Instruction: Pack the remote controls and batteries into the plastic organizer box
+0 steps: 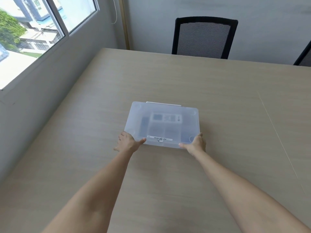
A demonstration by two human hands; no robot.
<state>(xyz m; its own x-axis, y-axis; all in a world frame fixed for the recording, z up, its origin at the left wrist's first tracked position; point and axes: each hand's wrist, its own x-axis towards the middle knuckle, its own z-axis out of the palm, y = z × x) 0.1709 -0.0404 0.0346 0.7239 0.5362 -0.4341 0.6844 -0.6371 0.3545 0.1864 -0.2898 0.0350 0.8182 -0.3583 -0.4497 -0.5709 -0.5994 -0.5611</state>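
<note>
A frosted plastic box [162, 124] lies flat on the pale wood-grain table [218, 101], its lid closed. It sits roughly midway between the table's left and right edges, nearer the far edge than the near one, and is turned slightly so its long sides run a little off square to the far edge. A white strip shows along the box's far side, and a narrow barcode label [159, 139] runs along the lid close to the near side.

Through the cloudy lid, a light-coloured remote [167, 117] with dark patches lies lengthwise toward the far side of the box. A darker, narrower shape [144, 123] stands to its left, too blurred to name. Below these, faint dividing lines mark several compartments; what lies in them cannot be made out.

Both bare forearms reach in from the near edge of the table. The left hand [128, 142] is at the box's near left corner, its grip clamped on the box: the thumb lies along the near side while the fingers wrap the left side. The right hand [197, 143] holds the near right corner the same way, its grip closed on the box with the thumb pointing inward along the near side and the fingers up the right side.

A black mesh-backed chair [204, 37] stands behind the table's far edge, and part of a second chair [304, 56] shows at the far right corner. A window [33, 31] fills the wall beyond the table's left edge.
</note>
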